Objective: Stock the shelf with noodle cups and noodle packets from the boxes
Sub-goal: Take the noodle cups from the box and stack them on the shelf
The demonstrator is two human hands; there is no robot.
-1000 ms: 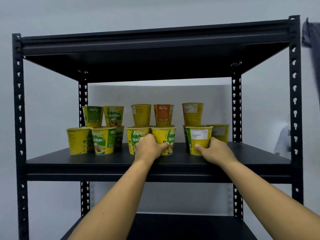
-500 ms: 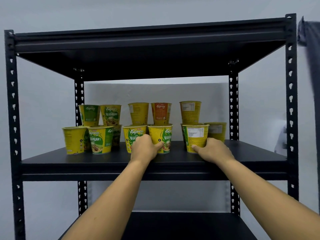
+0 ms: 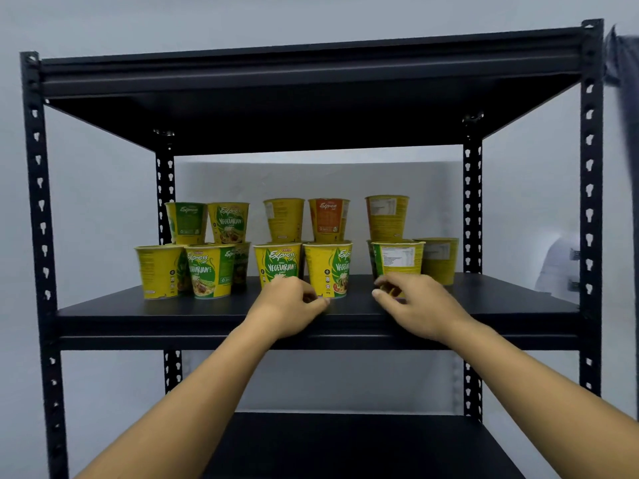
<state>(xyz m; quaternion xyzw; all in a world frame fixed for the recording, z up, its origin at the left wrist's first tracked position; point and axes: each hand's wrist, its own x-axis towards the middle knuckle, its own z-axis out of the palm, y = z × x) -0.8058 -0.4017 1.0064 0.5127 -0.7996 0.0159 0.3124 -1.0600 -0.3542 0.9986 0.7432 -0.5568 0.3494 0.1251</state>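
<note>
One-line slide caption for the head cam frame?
Left hand and right hand hover at front-row noodle cups on the rack's middle shelf.

Both bare arms reach forward and up from the bottom corners of the view, converging towards the middle. The bare left forearm point(image 3: 207, 392) rises from lower left, the wrist straight. The left hand point(image 3: 287, 305) shows its back to the camera, fingers loosely curled under, the thumb point(image 3: 320, 303) poking out to the right, and it grips nothing. The bare right forearm point(image 3: 518, 375) rises from lower right. The right hand point(image 3: 420, 307) is palm-down, its fingers point(image 3: 382, 282) bent and slightly spread, pointing left, holding nothing. The two hands sit level, near each other but apart.
</note>
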